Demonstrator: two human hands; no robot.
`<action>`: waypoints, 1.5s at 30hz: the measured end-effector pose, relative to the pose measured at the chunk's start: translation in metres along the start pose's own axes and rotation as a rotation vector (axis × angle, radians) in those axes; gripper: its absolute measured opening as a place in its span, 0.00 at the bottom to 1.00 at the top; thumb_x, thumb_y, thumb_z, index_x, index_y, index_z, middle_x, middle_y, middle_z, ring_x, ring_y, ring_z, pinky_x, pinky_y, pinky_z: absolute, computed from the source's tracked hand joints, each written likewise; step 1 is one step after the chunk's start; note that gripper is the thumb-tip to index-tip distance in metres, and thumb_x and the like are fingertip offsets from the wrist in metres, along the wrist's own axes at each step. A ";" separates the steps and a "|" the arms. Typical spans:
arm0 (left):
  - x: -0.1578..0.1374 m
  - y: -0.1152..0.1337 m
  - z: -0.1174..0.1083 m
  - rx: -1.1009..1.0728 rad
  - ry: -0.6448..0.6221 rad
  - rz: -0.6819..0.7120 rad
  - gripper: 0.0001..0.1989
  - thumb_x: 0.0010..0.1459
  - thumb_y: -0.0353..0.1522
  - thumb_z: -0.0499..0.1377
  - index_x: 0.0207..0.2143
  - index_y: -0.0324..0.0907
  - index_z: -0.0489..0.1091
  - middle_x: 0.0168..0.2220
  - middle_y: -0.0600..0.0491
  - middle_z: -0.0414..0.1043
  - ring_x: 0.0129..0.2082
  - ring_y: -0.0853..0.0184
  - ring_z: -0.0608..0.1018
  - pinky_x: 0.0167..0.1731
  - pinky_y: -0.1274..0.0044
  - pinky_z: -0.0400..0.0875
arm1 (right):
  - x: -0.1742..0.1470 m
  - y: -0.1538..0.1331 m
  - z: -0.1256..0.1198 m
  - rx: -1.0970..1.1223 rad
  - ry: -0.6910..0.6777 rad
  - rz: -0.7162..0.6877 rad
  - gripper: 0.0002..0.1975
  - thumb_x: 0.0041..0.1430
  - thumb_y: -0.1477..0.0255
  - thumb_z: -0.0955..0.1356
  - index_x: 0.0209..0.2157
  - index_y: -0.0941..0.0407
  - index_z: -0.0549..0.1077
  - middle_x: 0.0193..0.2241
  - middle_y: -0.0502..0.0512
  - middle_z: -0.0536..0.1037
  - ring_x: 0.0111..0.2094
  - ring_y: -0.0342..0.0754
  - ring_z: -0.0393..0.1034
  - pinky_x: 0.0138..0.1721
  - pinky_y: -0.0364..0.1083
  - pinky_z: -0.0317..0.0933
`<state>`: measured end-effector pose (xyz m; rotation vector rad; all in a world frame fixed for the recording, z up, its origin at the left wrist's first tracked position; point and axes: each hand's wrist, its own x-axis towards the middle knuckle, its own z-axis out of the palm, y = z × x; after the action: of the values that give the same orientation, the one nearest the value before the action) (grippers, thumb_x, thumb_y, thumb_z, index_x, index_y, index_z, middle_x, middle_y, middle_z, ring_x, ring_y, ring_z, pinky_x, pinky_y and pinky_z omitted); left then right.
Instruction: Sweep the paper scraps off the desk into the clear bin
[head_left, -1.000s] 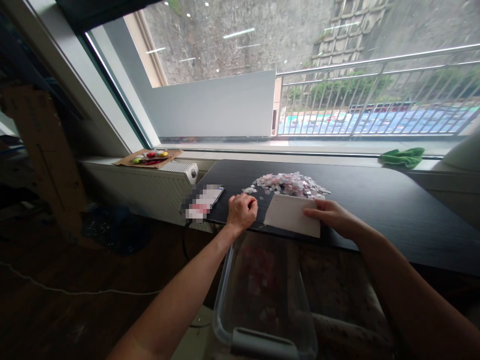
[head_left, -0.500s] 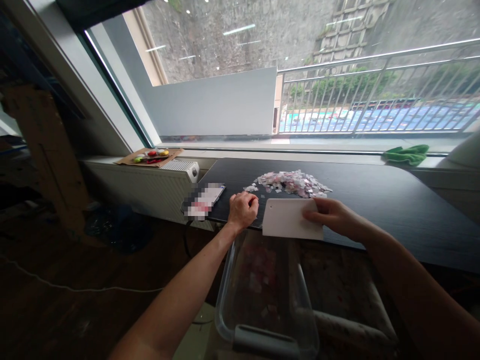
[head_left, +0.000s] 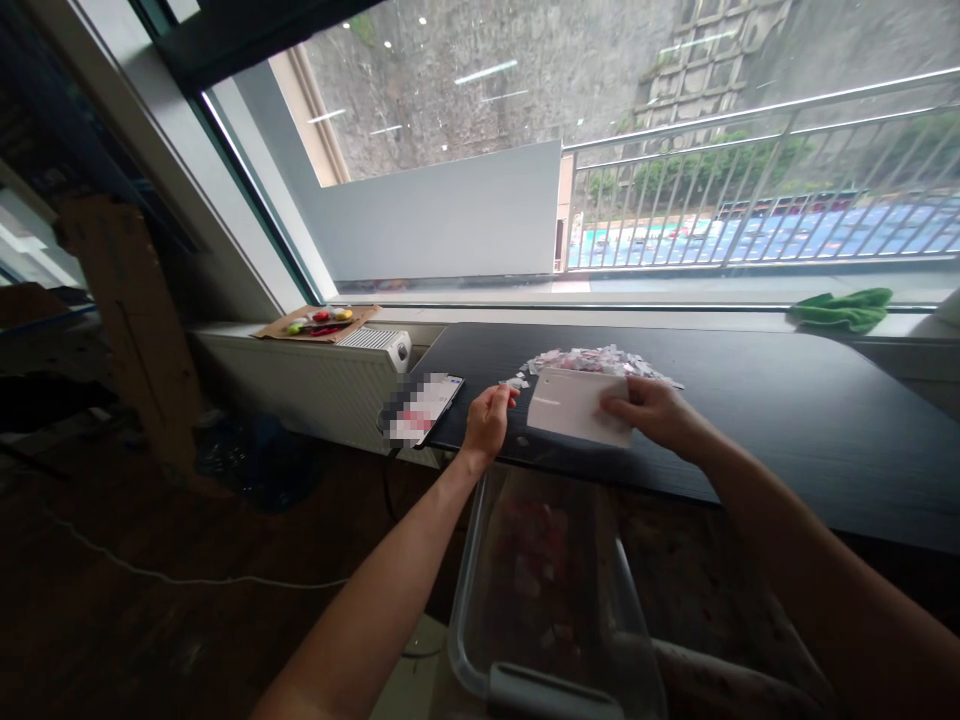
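My right hand [head_left: 664, 412] grips a flat white scraper [head_left: 571, 405] by its right edge, with a small hole in its upper left corner. The scraper is held tilted just in front of a pile of small pale and pinkish paper-like pieces [head_left: 600, 358], hiding the pile's near side. My left hand [head_left: 487, 418] is closed with curled fingers beside the scraper's left edge, close to a few loose pieces; whatever it may hold is hidden. Below the table edge stands a clear plastic bin [head_left: 466, 570] with similar pieces inside.
The dark table [head_left: 750, 410] stands against the window. A phone [head_left: 435, 405], partly pixelated, lies at its left edge. Left of it is a radiator [head_left: 322, 375] bearing cardboard with colourful items [head_left: 326, 320]. A green cloth [head_left: 844, 310] rests on the sill; a white cable [head_left: 187, 578] crosses the floor.
The scraper has moved from the table's front edge forward to the pile, with my right hand on it. My left hand has turned and shifted slightly. The view has swung a little left.
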<state>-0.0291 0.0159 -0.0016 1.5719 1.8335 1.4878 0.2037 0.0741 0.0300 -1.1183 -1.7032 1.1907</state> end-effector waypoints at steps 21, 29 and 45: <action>0.000 0.001 0.000 -0.196 0.032 -0.031 0.22 0.65 0.40 0.46 0.29 0.40 0.75 0.26 0.53 0.73 0.32 0.66 0.75 0.38 0.75 0.68 | 0.014 -0.004 0.003 0.030 -0.478 0.185 0.17 0.38 0.59 0.77 0.29 0.56 0.78 0.28 0.52 0.82 0.28 0.47 0.73 0.30 0.44 0.65; 0.001 -0.004 0.000 -0.095 0.028 0.000 0.23 0.65 0.40 0.44 0.31 0.40 0.75 0.27 0.52 0.74 0.33 0.66 0.76 0.38 0.76 0.69 | -0.005 -0.013 -0.008 -0.007 -0.334 0.133 0.20 0.35 0.57 0.78 0.26 0.56 0.77 0.26 0.52 0.81 0.27 0.48 0.73 0.27 0.45 0.67; -0.013 0.000 0.008 0.482 -0.173 0.426 0.10 0.57 0.36 0.54 0.32 0.44 0.74 0.34 0.50 0.75 0.41 0.58 0.76 0.58 0.55 0.56 | -0.064 0.029 -0.122 -0.198 0.437 -0.082 0.18 0.46 0.54 0.73 0.28 0.54 0.74 0.25 0.55 0.81 0.29 0.52 0.77 0.28 0.47 0.68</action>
<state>-0.0184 0.0090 -0.0101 2.3575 1.9316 1.0456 0.3433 0.0549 0.0295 -1.3033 -1.5276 0.6732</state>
